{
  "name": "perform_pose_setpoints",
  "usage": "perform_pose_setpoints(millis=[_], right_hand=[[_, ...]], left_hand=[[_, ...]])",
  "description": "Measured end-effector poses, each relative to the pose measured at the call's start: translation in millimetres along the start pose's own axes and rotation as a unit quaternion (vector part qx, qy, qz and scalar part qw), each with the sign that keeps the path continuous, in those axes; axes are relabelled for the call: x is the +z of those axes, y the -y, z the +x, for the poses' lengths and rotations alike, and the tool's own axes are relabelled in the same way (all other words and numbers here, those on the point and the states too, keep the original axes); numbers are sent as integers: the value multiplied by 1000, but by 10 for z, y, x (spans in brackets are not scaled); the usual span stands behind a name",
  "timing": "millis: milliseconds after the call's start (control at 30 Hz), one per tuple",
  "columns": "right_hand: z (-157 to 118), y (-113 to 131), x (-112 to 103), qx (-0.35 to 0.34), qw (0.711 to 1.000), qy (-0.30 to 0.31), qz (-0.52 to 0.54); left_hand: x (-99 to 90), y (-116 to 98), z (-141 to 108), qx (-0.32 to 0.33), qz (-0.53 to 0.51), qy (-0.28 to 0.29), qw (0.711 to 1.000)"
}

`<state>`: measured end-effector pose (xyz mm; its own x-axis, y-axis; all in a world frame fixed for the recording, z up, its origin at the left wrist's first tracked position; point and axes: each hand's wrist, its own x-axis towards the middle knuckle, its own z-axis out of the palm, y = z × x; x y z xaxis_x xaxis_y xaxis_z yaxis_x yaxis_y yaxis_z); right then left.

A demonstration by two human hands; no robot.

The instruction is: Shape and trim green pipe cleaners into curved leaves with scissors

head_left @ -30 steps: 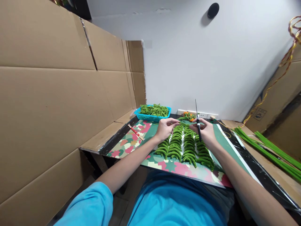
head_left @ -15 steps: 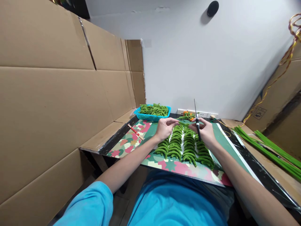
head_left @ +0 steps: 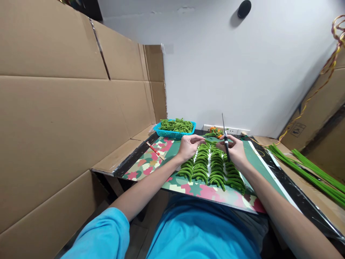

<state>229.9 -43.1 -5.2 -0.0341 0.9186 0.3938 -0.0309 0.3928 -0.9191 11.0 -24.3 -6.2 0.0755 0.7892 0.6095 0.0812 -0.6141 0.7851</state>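
Observation:
My left hand (head_left: 186, 147) is closed in a pinch on one end of a short green pipe cleaner (head_left: 210, 142). My right hand (head_left: 236, 149) is closed too, its fingertips at the other end of that piece. Across its fingers lies a slim pointed tool (head_left: 226, 141) with a thin metal tip pointing up and a black and white handle; its exact kind I cannot tell. Below both hands, several rows of curved green pipe-cleaner pieces (head_left: 201, 165) lie over a white backing on the table mat (head_left: 185, 189).
At the back left stands a blue basket (head_left: 175, 135) heaped with green pieces. Orange and green decorations (head_left: 215, 132) lie near a power strip (head_left: 237, 131). A red-banded stick (head_left: 155, 151) lies left; long green pipe cleaners (head_left: 309, 172) lie right. Cardboard (head_left: 81, 115) walls the left side.

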Motion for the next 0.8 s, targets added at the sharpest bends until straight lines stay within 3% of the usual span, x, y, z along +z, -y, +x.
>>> perform_pose_setpoints(millis=[500, 800], right_hand=[[4, -13, 8, 0, 1000, -1, 10], [-8, 10, 22, -7, 1000, 13, -21]], left_hand=[[7, -58, -5, -26, -8, 5, 1000], [16, -99, -13, -37, -13, 38, 999]])
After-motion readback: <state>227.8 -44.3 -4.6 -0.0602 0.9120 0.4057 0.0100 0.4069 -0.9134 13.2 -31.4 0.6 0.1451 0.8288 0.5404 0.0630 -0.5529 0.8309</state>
